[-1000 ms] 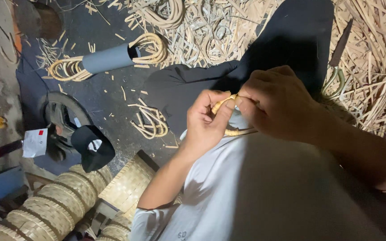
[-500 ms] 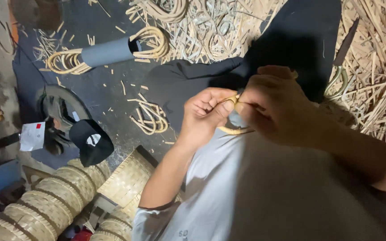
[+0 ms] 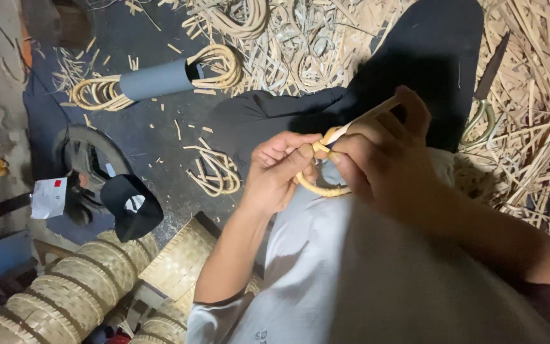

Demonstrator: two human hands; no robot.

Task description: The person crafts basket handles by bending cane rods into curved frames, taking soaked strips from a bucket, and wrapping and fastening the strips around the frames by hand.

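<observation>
The cane ring (image 3: 318, 186) sits at my chest, pinched between both hands; my left hand (image 3: 281, 171) clamps its top, my right hand (image 3: 377, 162) grips the thin strip (image 3: 364, 120), now drawn up taut where a moment ago it lay hidden under my fingers, so the wrap is tightening; beyond lie cane coils (image 3: 214, 173), a grey tube (image 3: 155, 79), woven baskets (image 3: 65, 296).
</observation>
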